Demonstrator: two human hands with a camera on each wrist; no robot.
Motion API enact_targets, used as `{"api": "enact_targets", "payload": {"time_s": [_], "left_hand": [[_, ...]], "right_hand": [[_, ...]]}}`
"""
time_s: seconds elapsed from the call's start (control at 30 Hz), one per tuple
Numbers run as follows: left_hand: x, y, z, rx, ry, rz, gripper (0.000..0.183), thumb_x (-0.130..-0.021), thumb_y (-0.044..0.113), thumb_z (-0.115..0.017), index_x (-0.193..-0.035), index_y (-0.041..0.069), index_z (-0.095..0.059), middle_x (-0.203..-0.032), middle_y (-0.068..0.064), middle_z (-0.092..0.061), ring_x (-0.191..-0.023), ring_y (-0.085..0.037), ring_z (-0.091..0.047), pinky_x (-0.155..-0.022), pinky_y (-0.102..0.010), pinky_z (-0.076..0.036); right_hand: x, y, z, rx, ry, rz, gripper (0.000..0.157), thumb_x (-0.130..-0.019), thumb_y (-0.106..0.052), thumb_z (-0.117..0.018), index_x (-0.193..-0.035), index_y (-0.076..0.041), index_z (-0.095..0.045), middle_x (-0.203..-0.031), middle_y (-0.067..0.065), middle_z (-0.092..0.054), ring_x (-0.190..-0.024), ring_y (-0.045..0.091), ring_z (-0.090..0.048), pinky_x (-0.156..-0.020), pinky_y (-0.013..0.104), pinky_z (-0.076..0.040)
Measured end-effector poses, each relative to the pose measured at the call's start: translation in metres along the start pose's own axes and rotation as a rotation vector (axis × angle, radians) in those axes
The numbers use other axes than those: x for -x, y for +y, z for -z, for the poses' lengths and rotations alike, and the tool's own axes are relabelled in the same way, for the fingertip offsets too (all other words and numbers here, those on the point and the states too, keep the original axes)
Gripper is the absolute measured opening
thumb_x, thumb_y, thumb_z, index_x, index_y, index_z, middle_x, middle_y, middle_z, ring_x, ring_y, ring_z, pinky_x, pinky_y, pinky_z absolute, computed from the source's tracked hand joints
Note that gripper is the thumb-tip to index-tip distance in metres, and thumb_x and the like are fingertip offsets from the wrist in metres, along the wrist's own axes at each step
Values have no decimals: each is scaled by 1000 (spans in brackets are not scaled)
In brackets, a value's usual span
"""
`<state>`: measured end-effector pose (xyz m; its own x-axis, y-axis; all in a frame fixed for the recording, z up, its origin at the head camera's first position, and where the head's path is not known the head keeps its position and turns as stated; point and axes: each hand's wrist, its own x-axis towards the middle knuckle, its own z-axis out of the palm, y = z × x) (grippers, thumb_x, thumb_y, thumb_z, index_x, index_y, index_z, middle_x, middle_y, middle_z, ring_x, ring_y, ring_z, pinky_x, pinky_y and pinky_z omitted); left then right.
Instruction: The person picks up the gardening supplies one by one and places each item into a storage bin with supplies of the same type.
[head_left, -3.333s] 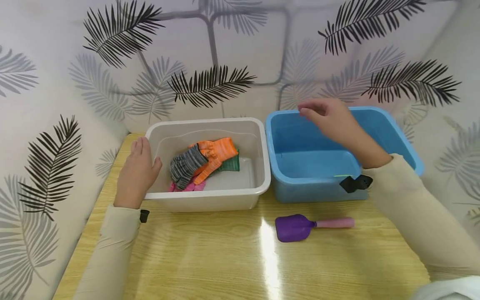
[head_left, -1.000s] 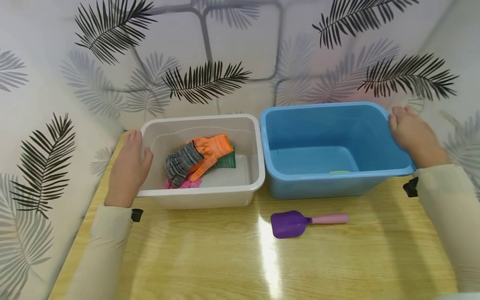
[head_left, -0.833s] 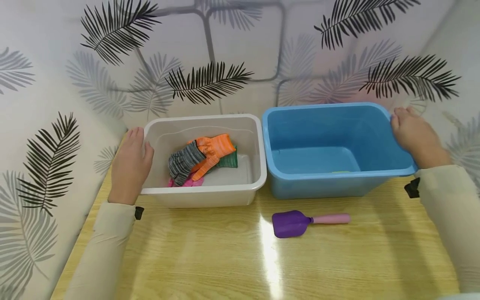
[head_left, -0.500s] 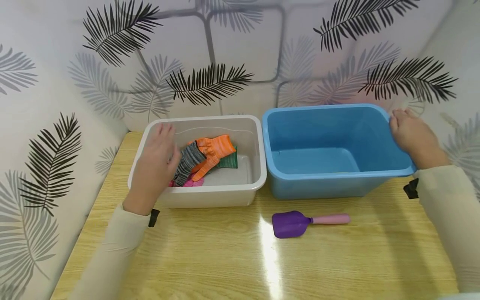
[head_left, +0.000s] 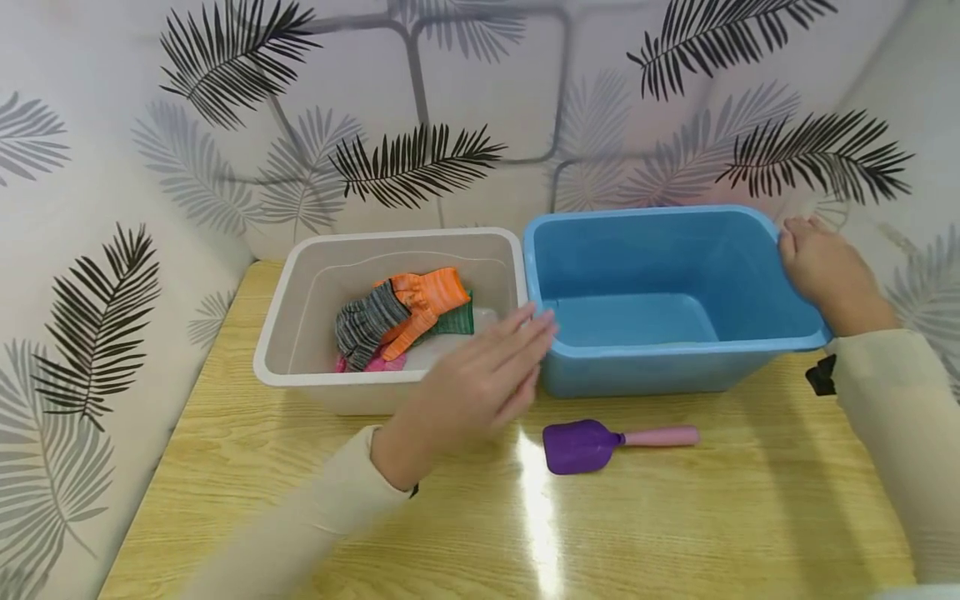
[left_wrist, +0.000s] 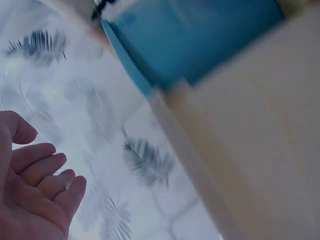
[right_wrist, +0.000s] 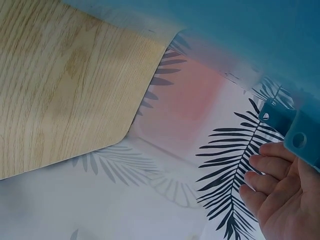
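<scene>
In the head view my left hand reaches across the front right corner of the off-white bin, fingers extended toward the blue bin. It holds nothing, and the left wrist view shows the fingers slightly bent. My right hand grips the right end rim of the blue bin; in the right wrist view its fingers lie under the lip. Inside the off-white bin is a pile of knitted gloves: an orange glove on top, a grey glove, a green glove and a pink glove partly covered.
A purple scoop with a pink handle lies on the wooden table in front of the blue bin. The bins stand side by side against the leaf-patterned wall covering.
My left hand has left the off-white bin's left rim and swung right to its front right corner. My right hand moved earlier from over the blue bin to its right rim and stays there.
</scene>
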<state>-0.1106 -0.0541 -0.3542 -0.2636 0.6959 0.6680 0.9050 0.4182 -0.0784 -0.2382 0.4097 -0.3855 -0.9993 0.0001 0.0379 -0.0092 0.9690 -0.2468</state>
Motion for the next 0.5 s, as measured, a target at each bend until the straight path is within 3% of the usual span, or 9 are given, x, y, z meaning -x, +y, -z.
{"api": "enact_targets", "payload": {"time_s": [0.13, 0.23, 0.37, 0.43, 0.5], "left_hand": [[-10, 32, -25, 24, -106, -135, 42, -92, 14, -46, -129, -6, -51, -133, -18, -48, -131, -30, -35, -108, -33, -27], [-12, 52, -47, 53, -181, -177, 44, -93, 17, -47, -130, -5, -49, -135, -17, -47, -133, -28, -32, -109, -32, -24], [-11, 67, -82, 109, -306, -142, 46, -94, 20, -47, -134, -1, -47, -139, -13, -45, -134, -23, -31, -109, -29, -22], [-9, 70, -102, 134, -417, -88, 48, -96, 25, -44, -139, 3, -41, -143, -9, -40, -135, -20, -28, -110, -27, -16], [-8, 69, -122, 158, -482, -46, 49, -97, 26, -44, -141, 4, -39, -144, -8, -39, -135, -18, -30, -110, -25, -17]], "right_hand": [[3, 3, 0, -11, 8, -7, 58, -100, -31, -14, -141, 10, -22, -143, 32, -23, -136, 44, -10, -108, 56, -9], [5, 5, 0, -14, 10, -16, 59, -100, -31, -14, -141, 9, -23, -143, 31, -23, -136, 43, -10, -108, 55, -9], [5, 5, 2, -13, 2, -25, 59, -100, -31, -13, -141, 10, -24, -144, 31, -24, -136, 43, -10, -109, 55, -9], [3, 5, 2, -14, -9, -28, 60, -100, -32, -13, -141, 9, -24, -144, 31, -24, -136, 43, -11, -109, 54, -9], [1, 4, 1, -14, -15, -32, 60, -100, -33, -13, -141, 9, -25, -143, 31, -25, -135, 44, -13, -109, 54, -9]]}}
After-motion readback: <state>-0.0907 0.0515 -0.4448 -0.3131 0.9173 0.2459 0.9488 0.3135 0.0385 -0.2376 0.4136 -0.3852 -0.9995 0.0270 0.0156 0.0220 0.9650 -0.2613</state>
